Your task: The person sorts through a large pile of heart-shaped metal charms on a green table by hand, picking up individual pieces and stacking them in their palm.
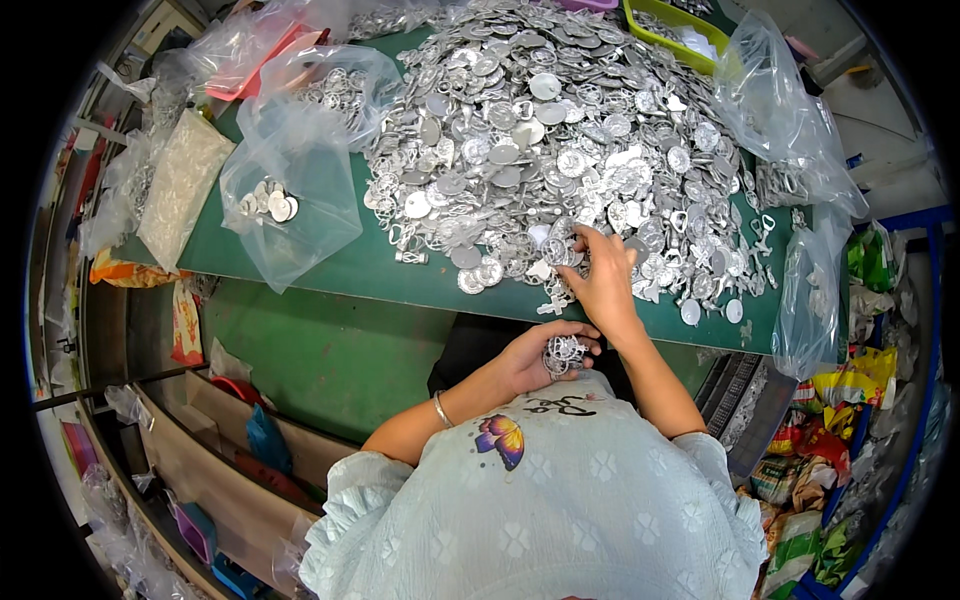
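A large heap of silver-coloured metal charms (500,150) covers much of the green table (330,278); discs, rings and openwork shapes are mixed in it. My left hand (525,358) is below the table's front edge, cupped round several openwork metal charms (564,354). At the front of the heap is my right hand (606,280), with thumb and forefinger curved round a silver openwork charm (553,252). Its other fingers are partly hidden. Just left of that hand, a small cross-shaped piece (556,294) lies at the table edge.
A clear plastic bag (310,235) with several discs lies left of the heap, near a filled bag (185,185) and a red tray (258,70). A yellow-green basket (690,48) stands at the back right. More clear bags (808,300) hang over the right end.
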{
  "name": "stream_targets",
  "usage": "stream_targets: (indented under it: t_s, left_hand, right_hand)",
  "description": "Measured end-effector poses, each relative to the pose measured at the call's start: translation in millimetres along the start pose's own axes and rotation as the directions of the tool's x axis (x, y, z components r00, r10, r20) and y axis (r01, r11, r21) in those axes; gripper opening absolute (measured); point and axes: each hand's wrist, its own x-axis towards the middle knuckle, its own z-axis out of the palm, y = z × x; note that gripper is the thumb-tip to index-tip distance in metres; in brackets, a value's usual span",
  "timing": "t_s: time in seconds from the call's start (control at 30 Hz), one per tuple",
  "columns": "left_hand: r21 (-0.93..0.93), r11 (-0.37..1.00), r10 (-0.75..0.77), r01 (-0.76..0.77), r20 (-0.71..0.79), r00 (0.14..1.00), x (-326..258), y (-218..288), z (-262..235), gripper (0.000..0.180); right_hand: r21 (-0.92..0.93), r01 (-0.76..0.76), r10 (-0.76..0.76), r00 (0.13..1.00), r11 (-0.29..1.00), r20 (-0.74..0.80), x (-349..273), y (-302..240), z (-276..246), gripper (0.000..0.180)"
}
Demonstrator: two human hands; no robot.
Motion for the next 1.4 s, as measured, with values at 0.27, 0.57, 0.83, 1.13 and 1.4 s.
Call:
stream_targets:
  t_s: [0.27, 0.57, 0.83, 1.13, 1.4]
  left_hand:
    - [-0.015, 1.000, 0.012, -0.012, 0.003, 1.000, -0.6, 0.5, 0.1, 0.029]
    - [-0.032, 0.999, 0.026, -0.027, -0.021, 0.999, -1.4, -0.2, -1.2, 0.024]
    - [-0.051, 0.998, 0.035, -0.037, -0.046, 0.998, -4.2, -0.8, -9.3, 0.024]
    - [-0.019, 0.999, 0.042, -0.042, -0.029, 0.999, -5.7, -1.1, -9.7, 0.025]
    - [-0.009, 0.998, 0.054, -0.054, -0.002, 0.999, -8.1, 0.2, -6.8, 0.025]
  right_hand:
    - [0.156, -0.139, 0.136, 0.990, 0.978, 0.029, -0.8, -7.1, -3.4, 0.046]
    - [0.363, -0.128, 0.137, 0.991, 0.923, -0.001, 0.7, -17.3, 1.1, 0.041]
    - [-0.323, 0.054, -0.067, 0.997, 0.945, -0.028, -6.6, -21.9, -1.9, 0.022]
    - [-0.254, 0.073, -0.067, 0.997, 0.964, 0.034, -2.9, -24.5, 0.6, 0.027]
    - [0.066, -0.057, 0.052, 0.996, 0.996, 0.072, -8.4, -12.3, 2.0, 0.022]
